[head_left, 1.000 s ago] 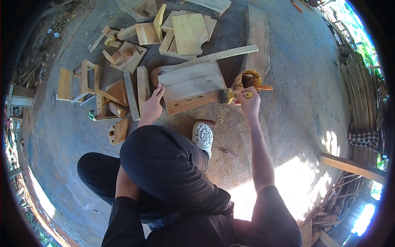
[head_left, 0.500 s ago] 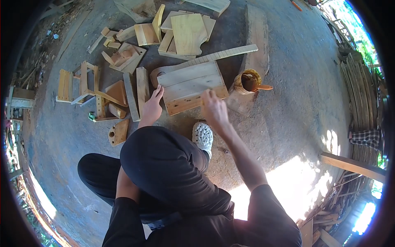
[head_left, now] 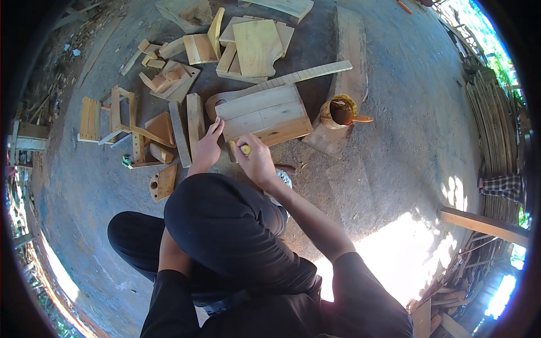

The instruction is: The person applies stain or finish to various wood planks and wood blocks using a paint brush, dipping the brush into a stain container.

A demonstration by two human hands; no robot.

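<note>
A wooden box-like piece (head_left: 262, 115) with a pale planked top and a browner near side lies in front of me. My left hand (head_left: 207, 147) holds its left end, fingers stretched along the edge. At the near left corner, my right hand (head_left: 256, 162) is closed around a small yellow sponge-like piece (head_left: 246, 149), mostly hidden by the fingers. The yellow piece is right at the box's near side. To the right stands a stained bucket (head_left: 327, 115) with dark liquid and an orange-handled tool (head_left: 360, 119) resting in it.
A long curved board (head_left: 315, 72) lies behind the box. Two wooden bars (head_left: 194, 115) lie left of it, with a small wooden frame (head_left: 119, 115) farther left. Stacked boards (head_left: 258, 48) sit at the back. A long plank (head_left: 350, 50) runs under the bucket. My shoe (head_left: 283, 178) is close below the box.
My right hand has swept left along the box's near side, from near its right part to its left corner. My left hand stays at the left end.
</note>
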